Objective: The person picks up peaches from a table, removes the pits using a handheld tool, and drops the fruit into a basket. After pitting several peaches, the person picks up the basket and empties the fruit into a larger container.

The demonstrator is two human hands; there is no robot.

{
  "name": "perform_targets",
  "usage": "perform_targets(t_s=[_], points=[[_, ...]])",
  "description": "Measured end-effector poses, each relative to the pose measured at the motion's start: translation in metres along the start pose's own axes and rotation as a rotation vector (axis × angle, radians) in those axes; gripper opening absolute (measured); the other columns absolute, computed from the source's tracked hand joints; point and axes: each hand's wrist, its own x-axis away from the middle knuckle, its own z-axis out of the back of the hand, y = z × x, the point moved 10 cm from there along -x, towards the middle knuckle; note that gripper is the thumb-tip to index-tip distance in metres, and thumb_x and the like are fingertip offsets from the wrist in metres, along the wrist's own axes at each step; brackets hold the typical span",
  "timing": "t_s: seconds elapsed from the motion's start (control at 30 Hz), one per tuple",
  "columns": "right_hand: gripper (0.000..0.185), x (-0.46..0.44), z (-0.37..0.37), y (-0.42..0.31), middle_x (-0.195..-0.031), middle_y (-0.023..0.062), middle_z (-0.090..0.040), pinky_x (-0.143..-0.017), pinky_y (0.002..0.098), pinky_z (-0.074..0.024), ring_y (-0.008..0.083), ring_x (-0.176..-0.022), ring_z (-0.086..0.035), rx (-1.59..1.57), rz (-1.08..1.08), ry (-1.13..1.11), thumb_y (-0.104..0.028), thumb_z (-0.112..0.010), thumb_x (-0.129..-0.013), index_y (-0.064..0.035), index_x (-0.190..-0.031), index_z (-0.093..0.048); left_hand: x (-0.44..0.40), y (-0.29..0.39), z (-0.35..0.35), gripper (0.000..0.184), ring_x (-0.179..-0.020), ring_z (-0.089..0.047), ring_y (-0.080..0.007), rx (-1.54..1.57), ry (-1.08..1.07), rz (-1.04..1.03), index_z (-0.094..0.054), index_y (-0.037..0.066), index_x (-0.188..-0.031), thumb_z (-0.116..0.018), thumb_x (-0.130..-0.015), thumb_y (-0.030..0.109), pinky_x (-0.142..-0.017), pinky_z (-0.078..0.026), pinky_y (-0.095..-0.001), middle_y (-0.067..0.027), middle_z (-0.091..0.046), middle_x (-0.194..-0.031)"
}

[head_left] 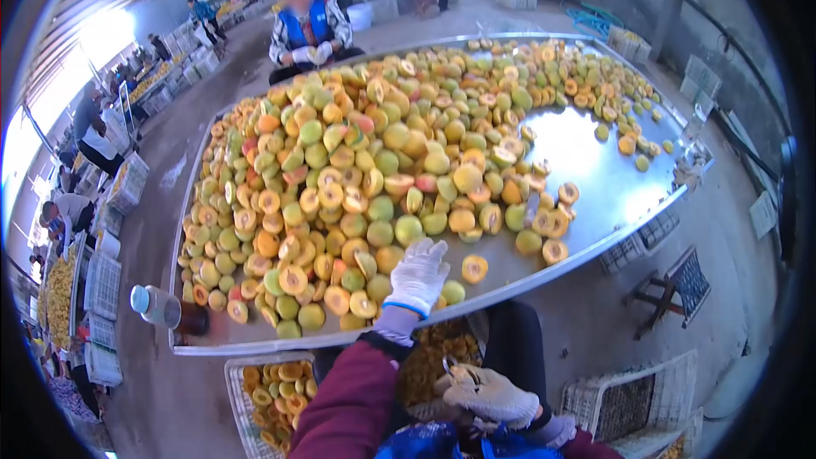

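Observation:
A big heap of yellow-green peaches (pixel 340 166), many cut in half with orange flesh showing, covers much of the metal table (pixel 595 174). My left hand (pixel 416 279), in a white knit glove, reaches over the table's near edge. Its fingers stretch towards the heap's front, close to a green peach (pixel 408 229); nothing shows in them. A peach half (pixel 474 269) lies cut side up just to its right. Low over my lap, my right hand (pixel 489 395), also gloved, is closed on a small tool with a curved metal loop (pixel 447 364); its handle is hidden.
Below the table edge stand a crate of peach halves (pixel 280 399) and dark orange pieces (pixel 438 357) between my legs. A bottle of dark liquid (pixel 170 310) is at the near left corner. Right are a folding stool (pixel 676 289) and white crates (pixel 629 395). A person (pixel 310 30) sits opposite.

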Motion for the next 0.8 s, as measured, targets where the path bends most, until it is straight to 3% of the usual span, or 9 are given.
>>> perform_targets(t_s=[0.1, 0.13, 0.33, 0.4, 0.47, 0.53, 0.63, 0.7, 0.8], points=[[0.034, -0.003, 0.009, 0.003, -0.1, -0.0016, -0.062, -0.082, 0.0235, -0.0469, 0.0057, -0.091, -0.056, -0.033, -0.027, 0.004, -0.021, -0.07, -0.089, -0.0046, -0.117, -0.058, -0.025, -0.018, -0.042, 0.047, -0.121, -0.049, -0.0293, -0.163, -0.242, 0.115, -0.054, 0.021, -0.126, -0.065, -0.081, 0.032, -0.093, -0.047, -0.0452, -0.0091, -0.052, -0.128], [0.034, -0.003, 0.008, -0.003, -0.077, -0.0003, -0.057, -0.047, 0.0197, -0.0403, 0.0055, -0.06, -0.053, -0.061, -0.021, 0.044, -0.013, -0.066, -0.089, -0.0014, -0.118, -0.053, -0.02, -0.028, -0.061, 0.049, -0.122, -0.048, -0.0302, -0.222, -0.421, 0.185, -0.054, 0.022, -0.127, -0.066, -0.081, 0.033, -0.094, -0.047, -0.0457, -0.0105, -0.051, -0.128], [0.018, -0.001, -0.004, -0.016, -0.072, -0.0028, -0.054, -0.047, 0.021, -0.039, 0.006, -0.053, -0.048, -0.166, 0.047, 0.004, -0.013, -0.061, -0.093, -0.0085, -0.11, -0.056, -0.008, -0.026, -0.049, 0.058, -0.115, -0.053, -0.0332, -0.1, -0.551, 0.142, -0.051, 0.02, -0.131, -0.069, -0.078, 0.034, -0.097, -0.046, -0.0438, -0.0145, -0.053, -0.126], [0.02, -0.002, 0.003, -0.022, -0.076, -0.0029, -0.056, -0.053, 0.0213, -0.042, 0.0055, -0.061, -0.051, -0.073, 0.146, 0.044, -0.014, -0.061, -0.093, -0.0057, -0.11, -0.057, -0.005, -0.031, -0.031, 0.061, -0.108, -0.058, -0.031, 0.014, -0.511, 0.178, -0.048, 0.013, -0.134, -0.067, -0.079, 0.031, -0.095, -0.048, -0.0397, -0.0141, -0.057, -0.121], [0.024, -0.005, 0.008, -0.019, -0.076, -0.0007, -0.057, -0.055, 0.0215, -0.0436, 0.0064, -0.062, -0.053, -0.135, 0.112, 0.051, -0.012, -0.063, -0.09, -0.0036, -0.111, -0.056, 0.009, -0.05, -0.03, 0.06, -0.106, -0.06, -0.0262, 1.131, -0.304, 0.533, -0.044, 0.006, -0.137, -0.062, -0.084, 0.027, -0.09, -0.05, -0.0349, -0.0132, -0.058, -0.118], [0.021, -0.003, 0.014, -0.016, -0.092, 0.0014, -0.062, -0.068, 0.0232, -0.048, 0.0079, -0.076, -0.058, -0.096, 0.049, 0.06, -0.011, -0.065, -0.092, -0.0033, -0.11, -0.059, 0.028, -0.028, 0.008, 0.059, -0.107, -0.06, -0.0237, 1.64, -0.198, 0.478, -0.041, 0.0, -0.138, -0.058, -0.09, 0.03, -0.087, -0.052, -0.0334, -0.0136, -0.057, -0.12], [0.022, -0.015, 0.013, -0.016, -0.083, 0.0023, -0.064, -0.065, 0.0279, -0.05, 0.0131, -0.071, -0.063, -0.12, 0.172, 0.083, -0.021, -0.067, -0.09, -0.0057, -0.104, -0.059, 0.063, 0.009, 0.04, 0.067, -0.111, -0.058, -0.0306, 1.933, -0.127, 0.515, -0.044, 0.002, -0.135, -0.055, -0.092, 0.053, -0.087, -0.053, -0.0427, -0.0171, -0.055, -0.124], [0.033, -0.016, 0.022, -0.027, -0.074, 0.007, -0.066, -0.062, 0.0353, -0.0514, 0.0243, -0.067, -0.066, 0.474, 0.277, 0.276, -0.037, -0.069, -0.086, -0.009, -0.101, -0.059, 0.082, 0.027, 0.051, 0.068, -0.111, -0.058, -0.0313, 1.937, -0.128, 0.548, -0.045, 0.002, -0.133, -0.054, -0.092, 0.055, -0.088, -0.053, -0.0435, -0.0173, -0.056, -0.124], [0.029, 0.006, 0.007, -0.065, -0.069, 0.0071, -0.061, -0.056, 0.0344, -0.0481, 0.0213, -0.06, -0.061, 0.767, 0.376, 0.426, -0.032, -0.071, -0.084, -0.0094, -0.097, -0.059, 0.102, 0.04, 0.062, 0.069, -0.111, -0.058, -0.0325, 1.952, -0.089, 0.517, -0.046, 0.002, -0.132, -0.051, -0.092, 0.057, -0.088, -0.053, -0.0442, -0.0175, -0.056, -0.123]])
